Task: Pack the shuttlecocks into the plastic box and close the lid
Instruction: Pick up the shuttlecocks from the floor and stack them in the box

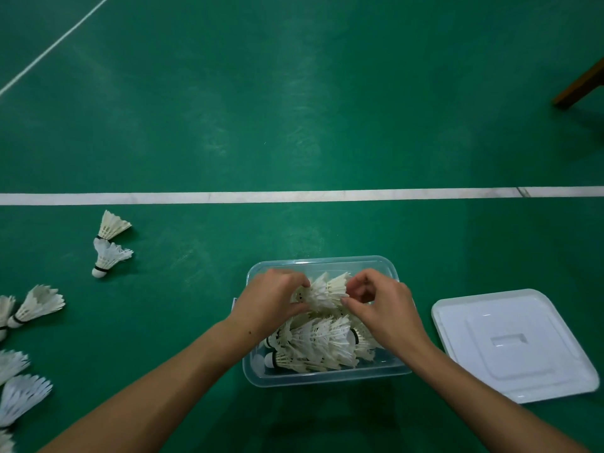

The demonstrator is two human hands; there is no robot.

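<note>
A clear plastic box sits on the green floor and holds several white shuttlecocks. Above its far half, both hands hold a small bunch of shuttlecocks. My left hand grips the cork end of the bunch. My right hand pinches the feather end with its fingertips. The white lid lies flat on the floor just right of the box. Loose shuttlecocks lie to the left: two near the white line and several more at the left edge.
A white court line crosses the floor beyond the box, and a thinner line runs diagonally at the far left. A brown wooden leg reaches in at the upper right edge.
</note>
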